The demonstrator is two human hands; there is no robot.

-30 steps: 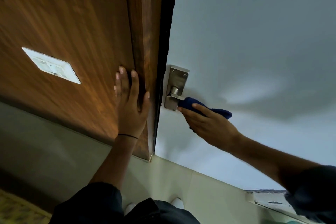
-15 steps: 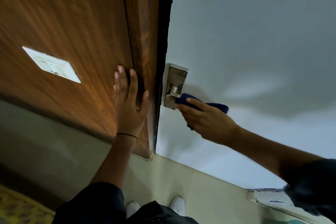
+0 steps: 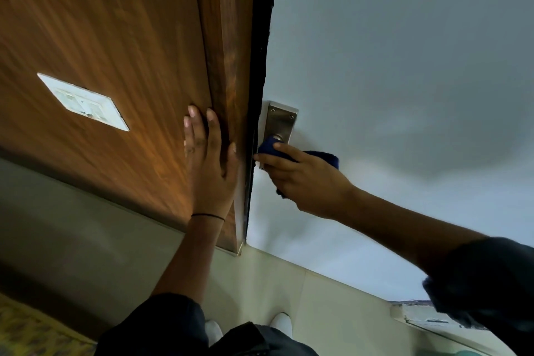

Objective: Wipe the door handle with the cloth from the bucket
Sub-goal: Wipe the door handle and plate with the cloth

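Note:
A brushed-metal handle plate [image 3: 281, 121] sits on the pale grey door [image 3: 404, 81] near its left edge. My right hand [image 3: 306, 182] is shut on a dark blue cloth [image 3: 268, 147], pressing it over the handle's knob and the plate's lower part, which are hidden. A fold of cloth sticks out to the right of my fingers. My left hand [image 3: 211, 165] lies flat, fingers spread, on the wooden frame [image 3: 228, 66] beside the door edge. No bucket is in view.
A white switch plate [image 3: 83, 101] is set in the wood panel [image 3: 101, 23] at left. Beige floor tiles [image 3: 274, 283] lie below, with my white shoes [image 3: 281, 322]. A patterned mat [image 3: 26, 332] shows at bottom left, and a pale ledge [image 3: 419, 315] at bottom right.
My right hand has slid the cloth left and up along the handle, from the lever's outer part onto the knob and plate. My left hand has stayed put.

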